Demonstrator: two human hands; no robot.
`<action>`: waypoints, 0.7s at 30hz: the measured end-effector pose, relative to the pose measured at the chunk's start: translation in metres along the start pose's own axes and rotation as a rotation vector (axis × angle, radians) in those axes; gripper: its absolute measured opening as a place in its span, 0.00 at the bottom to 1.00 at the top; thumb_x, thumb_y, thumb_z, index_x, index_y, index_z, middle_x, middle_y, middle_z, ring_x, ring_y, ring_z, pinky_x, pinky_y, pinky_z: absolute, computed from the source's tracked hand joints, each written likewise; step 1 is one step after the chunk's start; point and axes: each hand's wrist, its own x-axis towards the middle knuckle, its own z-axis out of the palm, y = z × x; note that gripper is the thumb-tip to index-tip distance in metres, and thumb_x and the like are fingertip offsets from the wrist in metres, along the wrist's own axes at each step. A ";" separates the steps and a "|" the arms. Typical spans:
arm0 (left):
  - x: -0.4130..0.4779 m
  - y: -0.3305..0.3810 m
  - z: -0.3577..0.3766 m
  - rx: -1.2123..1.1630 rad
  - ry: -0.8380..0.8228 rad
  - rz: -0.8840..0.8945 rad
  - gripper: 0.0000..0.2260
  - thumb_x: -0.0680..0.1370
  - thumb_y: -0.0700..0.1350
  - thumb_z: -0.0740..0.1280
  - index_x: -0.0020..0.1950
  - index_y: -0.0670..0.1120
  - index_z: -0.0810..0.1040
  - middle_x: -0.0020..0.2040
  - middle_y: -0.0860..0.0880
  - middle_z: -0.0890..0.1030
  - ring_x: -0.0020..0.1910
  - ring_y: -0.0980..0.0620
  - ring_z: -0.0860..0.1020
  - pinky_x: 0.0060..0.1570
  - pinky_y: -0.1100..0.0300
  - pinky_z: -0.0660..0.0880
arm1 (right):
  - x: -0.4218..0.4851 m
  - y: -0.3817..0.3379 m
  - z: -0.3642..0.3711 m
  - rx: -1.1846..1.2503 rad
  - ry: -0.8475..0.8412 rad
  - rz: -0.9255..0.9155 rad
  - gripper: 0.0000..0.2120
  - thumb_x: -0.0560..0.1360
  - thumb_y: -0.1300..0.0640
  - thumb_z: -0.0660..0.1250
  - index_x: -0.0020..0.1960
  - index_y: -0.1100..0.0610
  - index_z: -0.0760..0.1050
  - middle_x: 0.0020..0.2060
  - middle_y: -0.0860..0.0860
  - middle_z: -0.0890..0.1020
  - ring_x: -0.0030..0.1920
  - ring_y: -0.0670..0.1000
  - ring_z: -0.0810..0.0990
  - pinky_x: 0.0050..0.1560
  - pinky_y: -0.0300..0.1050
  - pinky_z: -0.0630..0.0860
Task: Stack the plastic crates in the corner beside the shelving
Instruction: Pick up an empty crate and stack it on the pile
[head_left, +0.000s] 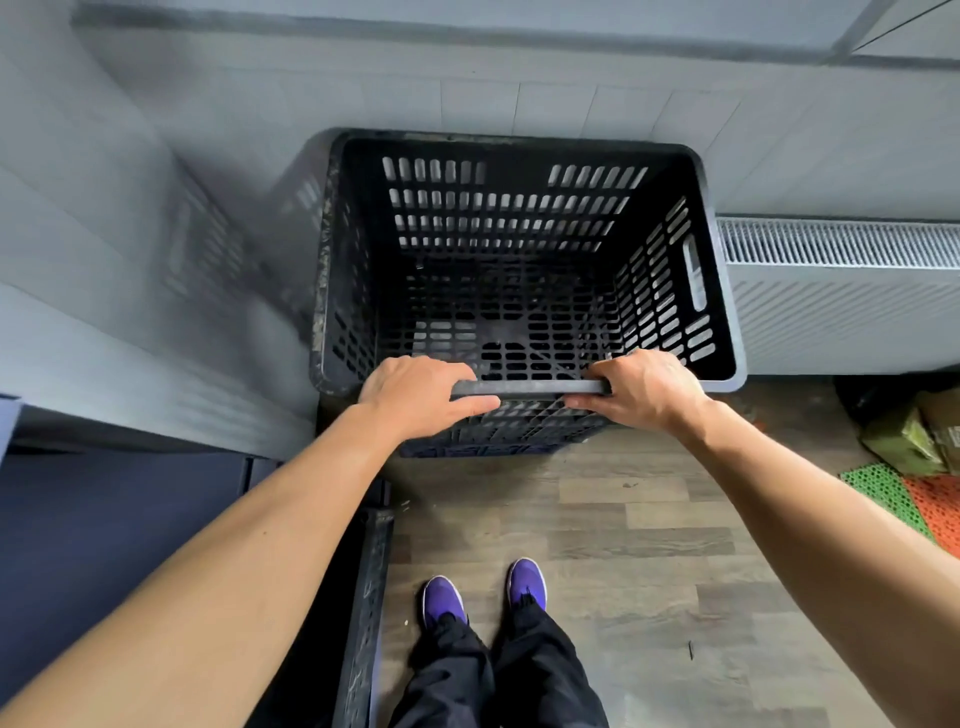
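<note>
**Both hands grip the near rim of the black crate in the corner**

The fingers of the left hand (415, 397) curl over the near rim of the black slotted crate (519, 270), with the thumb pressed on the outer face below the rim. The right hand (644, 392) holds the same rim in the same way, fingers closed around it. A bare piece of rim shows between the two hands.

The crate is upright and empty. It seems to sit on another dark crate, but this I cannot tell for sure. Its far side stands close to the grey tiled wall (519, 98), and its left side is near a grey panel (104, 260).

Just beside the crate on the right is a white radiator (841, 291). Another dark crate edge (366, 613) stands near the purple shoes (483, 595) on the wooden floor (649, 545). Green and orange mesh mats (909, 504) lie at the right.
</note>
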 end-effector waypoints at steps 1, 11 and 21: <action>0.003 0.005 -0.001 0.014 -0.001 -0.003 0.34 0.72 0.77 0.48 0.68 0.59 0.73 0.57 0.50 0.83 0.58 0.45 0.79 0.56 0.49 0.73 | 0.002 0.001 0.000 -0.004 -0.003 -0.006 0.31 0.70 0.24 0.52 0.43 0.49 0.78 0.29 0.45 0.76 0.30 0.51 0.75 0.34 0.44 0.73; 0.017 0.011 -0.006 0.106 0.011 -0.043 0.34 0.70 0.77 0.47 0.58 0.58 0.79 0.43 0.51 0.83 0.46 0.47 0.81 0.48 0.51 0.73 | 0.014 0.003 -0.003 0.001 -0.041 0.025 0.30 0.69 0.23 0.53 0.42 0.48 0.76 0.30 0.45 0.78 0.33 0.51 0.79 0.41 0.48 0.80; 0.013 0.016 0.004 0.104 0.049 -0.126 0.31 0.71 0.76 0.50 0.57 0.58 0.78 0.40 0.54 0.81 0.43 0.49 0.79 0.39 0.56 0.68 | 0.007 -0.002 0.003 -0.041 -0.035 0.088 0.33 0.67 0.21 0.50 0.45 0.47 0.77 0.34 0.46 0.79 0.36 0.53 0.79 0.40 0.47 0.77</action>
